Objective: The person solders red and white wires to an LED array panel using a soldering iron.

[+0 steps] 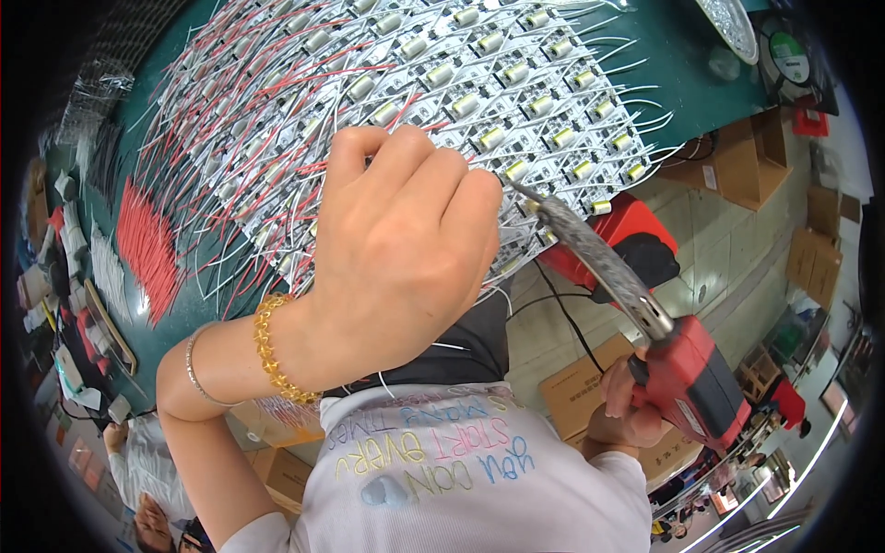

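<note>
A large panel of small white circuit boards (516, 111) lies on the table, dotted with metal cylindrical parts and bristling with red and white wires. Over its near edge is my left hand (406, 240), back turned up and fingers curled closed; whatever they pinch is hidden beneath them. My right hand (627, 419) grips the handle of a red and black soldering gun (691, 378). Its metal barrel slants up and left, and the thin tip reaches the boards just right of my left hand's fingers. I cannot tell whether the tip touches a board.
On the green table mat (678, 74), bundles of red wires (147, 249) and white wires (109, 276) lie at the left. A metal dish (728, 28) is at the far right. A red and black device (641, 244) and cardboard boxes (737, 166) sit below the table edge. Another person (152, 470) is at lower left.
</note>
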`<state>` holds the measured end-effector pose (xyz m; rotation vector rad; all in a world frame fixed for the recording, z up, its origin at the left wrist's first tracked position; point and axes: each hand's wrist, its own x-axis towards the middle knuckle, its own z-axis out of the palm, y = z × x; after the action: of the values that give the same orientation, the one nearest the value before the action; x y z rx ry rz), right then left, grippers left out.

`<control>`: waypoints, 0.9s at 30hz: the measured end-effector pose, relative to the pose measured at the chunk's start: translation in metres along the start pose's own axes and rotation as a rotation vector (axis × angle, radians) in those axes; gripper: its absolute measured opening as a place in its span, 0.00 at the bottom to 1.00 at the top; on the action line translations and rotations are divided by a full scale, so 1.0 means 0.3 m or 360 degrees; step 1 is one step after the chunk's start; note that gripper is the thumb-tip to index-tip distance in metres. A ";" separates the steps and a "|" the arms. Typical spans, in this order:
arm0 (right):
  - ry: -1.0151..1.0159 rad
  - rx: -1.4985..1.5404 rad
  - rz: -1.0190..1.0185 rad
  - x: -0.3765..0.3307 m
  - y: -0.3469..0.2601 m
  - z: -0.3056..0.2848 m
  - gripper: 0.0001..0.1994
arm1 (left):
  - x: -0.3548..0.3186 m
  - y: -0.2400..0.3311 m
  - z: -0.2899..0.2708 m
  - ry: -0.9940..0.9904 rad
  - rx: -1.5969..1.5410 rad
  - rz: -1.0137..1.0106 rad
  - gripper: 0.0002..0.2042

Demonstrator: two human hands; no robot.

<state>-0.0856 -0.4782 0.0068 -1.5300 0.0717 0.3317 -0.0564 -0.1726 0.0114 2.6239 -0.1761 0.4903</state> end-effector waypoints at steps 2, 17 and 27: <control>-0.0570 0.0088 -0.0322 0.041 -0.002 -0.034 0.43 | 0.001 0.000 0.001 0.0009 0.0003 0.0010 0.08; -0.0434 0.0208 -0.0649 0.132 -0.013 0.178 0.36 | -0.092 -0.067 -0.182 0.0233 0.0251 0.0107 0.09; -0.0504 0.0155 -0.0648 0.154 -0.027 0.246 0.31 | -0.475 -0.498 -0.529 0.0146 0.0729 -0.0936 0.05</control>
<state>-0.0512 -0.3979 0.0064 -1.3413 -0.4615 0.2358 -0.2074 0.0390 0.0278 2.8830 0.8040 0.4751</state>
